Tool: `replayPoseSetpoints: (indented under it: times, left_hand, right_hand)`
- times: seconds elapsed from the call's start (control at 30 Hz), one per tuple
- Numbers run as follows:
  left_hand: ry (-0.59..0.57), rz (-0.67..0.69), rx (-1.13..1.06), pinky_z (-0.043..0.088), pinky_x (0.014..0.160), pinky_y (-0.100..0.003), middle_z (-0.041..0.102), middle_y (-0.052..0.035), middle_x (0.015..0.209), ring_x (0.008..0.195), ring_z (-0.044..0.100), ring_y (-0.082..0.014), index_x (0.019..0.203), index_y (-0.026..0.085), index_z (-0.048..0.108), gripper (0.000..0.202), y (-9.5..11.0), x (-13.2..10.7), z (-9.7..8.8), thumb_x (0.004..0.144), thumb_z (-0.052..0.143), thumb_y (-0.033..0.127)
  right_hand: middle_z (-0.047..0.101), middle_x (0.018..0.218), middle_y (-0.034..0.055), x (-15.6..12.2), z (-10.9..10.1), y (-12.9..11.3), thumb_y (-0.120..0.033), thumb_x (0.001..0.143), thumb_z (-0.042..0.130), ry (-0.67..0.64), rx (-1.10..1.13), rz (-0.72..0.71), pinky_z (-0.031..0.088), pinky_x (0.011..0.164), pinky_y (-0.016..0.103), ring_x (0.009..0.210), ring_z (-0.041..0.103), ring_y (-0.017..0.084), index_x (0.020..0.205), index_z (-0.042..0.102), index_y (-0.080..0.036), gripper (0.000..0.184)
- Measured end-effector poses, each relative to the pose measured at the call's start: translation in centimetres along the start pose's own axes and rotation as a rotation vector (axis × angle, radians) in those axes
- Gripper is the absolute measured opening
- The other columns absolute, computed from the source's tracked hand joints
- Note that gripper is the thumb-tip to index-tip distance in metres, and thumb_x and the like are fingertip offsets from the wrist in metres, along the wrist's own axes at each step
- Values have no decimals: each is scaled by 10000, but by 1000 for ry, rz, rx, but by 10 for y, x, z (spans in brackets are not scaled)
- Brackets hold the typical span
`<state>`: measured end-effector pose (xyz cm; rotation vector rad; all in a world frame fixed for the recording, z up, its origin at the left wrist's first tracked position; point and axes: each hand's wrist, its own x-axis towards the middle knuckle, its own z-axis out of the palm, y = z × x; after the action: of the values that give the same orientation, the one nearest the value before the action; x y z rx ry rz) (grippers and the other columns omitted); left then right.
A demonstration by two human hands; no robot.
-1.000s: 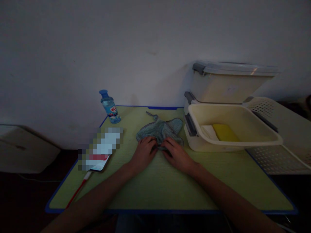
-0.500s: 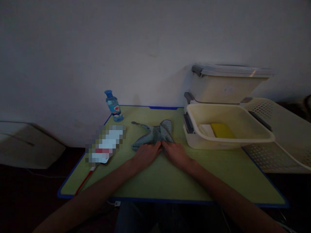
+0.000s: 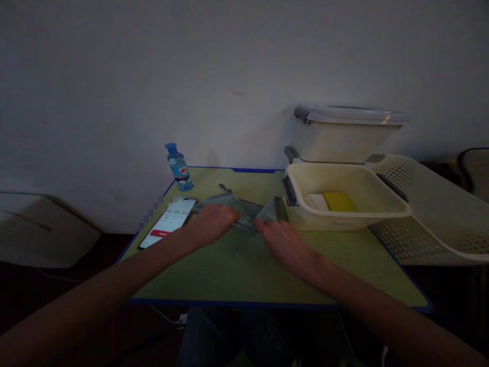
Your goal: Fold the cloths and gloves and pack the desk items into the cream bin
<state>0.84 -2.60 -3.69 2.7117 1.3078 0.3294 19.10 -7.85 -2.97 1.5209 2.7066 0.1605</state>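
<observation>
A grey-green textured cloth (image 3: 249, 210) with a small loop at its far left lies bunched on the table (image 3: 244, 280). My left hand (image 3: 214, 221) is closed on the near left part of it. On the near right part, my right hand (image 3: 284, 239) has its fingers curled and gripping the fabric. Between the two hands the cloth is stretched out, with folds standing up at its right end. My fingertips are partly hidden by the backs of my hands.
A phone (image 3: 168, 223) showing a timer lies left of the cloth, behind my left forearm. A blue bottle (image 3: 179, 171) stands beyond it. At right are an open cream bin (image 3: 344, 221) holding a yellow item (image 3: 340, 202), a lidded box (image 3: 346, 140) and a perforated basket (image 3: 451, 219).
My hands have moved apart from touching each other, the left one going left and away from me. The cloth has been pulled wider between them. The view has shifted slightly.
</observation>
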Motion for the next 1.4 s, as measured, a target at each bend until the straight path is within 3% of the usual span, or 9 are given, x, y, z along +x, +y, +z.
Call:
replayPoseSetpoints:
  times: [0.33, 0.5, 0.63, 0.83, 1.03, 1.13, 1.27, 1.33, 1.4]
  left_hand:
    - [105, 1, 361, 404, 628, -275, 636, -48, 785, 743, 590, -199, 831, 139, 648, 173, 0, 2, -87, 775, 487, 171]
    - [135, 31, 80, 360, 550, -189, 611, 13, 646, 572, 520, -89, 785, 107, 650, 355, -6, -13, -118, 789, 499, 427]
    - [226, 11, -193, 312, 469, -148, 544, 46, 549, 473, 442, -41, 751, 71, 646, 590, -11, -22, -135, 645, 527, 640]
    - [427, -142, -424, 275, 448, -149, 453, 44, 475, 431, 398, -23, 621, 69, 617, 618, -18, -23, -137, 624, 509, 677]
    - [524, -217, -538, 291, 461, -164, 485, 30, 537, 465, 397, -28, 689, 62, 606, 421, -33, -19, -132, 714, 541, 477]
    - [467, -291, -453, 289, 453, -162, 459, 48, 506, 435, 353, -24, 775, 60, 629, 275, -49, -10, -126, 756, 525, 314]
    - [295, -310, -235, 405, 563, -217, 544, 32, 538, 513, 469, -80, 841, 84, 674, 195, -68, 9, -112, 757, 533, 189]
    - [304, -331, -134, 438, 615, -247, 573, 19, 548, 551, 519, -111, 866, 87, 684, 207, -71, 19, -109, 763, 532, 183]
    - [406, -352, -134, 467, 636, -277, 580, 7, 557, 545, 540, -117, 934, 58, 667, 252, -68, 27, -114, 790, 506, 188]
  right_hand:
    - [623, 717, 74, -3, -78, 41, -198, 850, 446, 150, -23, 124, 320, 525, 257, 645, 576, 192, 880, 549, -158, 115]
    - [548, 607, 6, -10, -101, 54, -240, 805, 519, 211, 222, 29, 314, 525, 225, 565, 504, 120, 691, 538, -156, 142]
    - [475, 532, -31, -12, -115, 64, -296, 778, 531, 264, 373, -36, 303, 502, 224, 505, 436, 98, 625, 523, -165, 201]
    - [427, 509, -40, -10, -123, 71, -395, 712, 579, 288, 517, -62, 283, 474, 229, 496, 386, 93, 579, 515, -168, 271]
    - [421, 522, -48, -6, -116, 79, -390, 705, 597, 344, 761, 13, 265, 441, 218, 477, 375, 79, 633, 524, -175, 238]
    - [454, 525, -47, 7, -101, 93, -318, 733, 563, 346, 889, 70, 308, 445, 216, 467, 417, 83, 677, 512, -177, 160]
    - [497, 523, -37, 36, -81, 105, -145, 651, 591, 454, 680, 111, 356, 496, 238, 506, 471, 106, 632, 515, -162, 80]
    - [509, 530, -34, 49, -79, 108, -102, 630, 581, 508, 540, 106, 379, 550, 257, 543, 496, 118, 615, 537, -158, 73]
    - [519, 547, -31, 57, -86, 109, -93, 631, 574, 597, 447, 109, 395, 590, 274, 567, 509, 124, 612, 549, -159, 73]
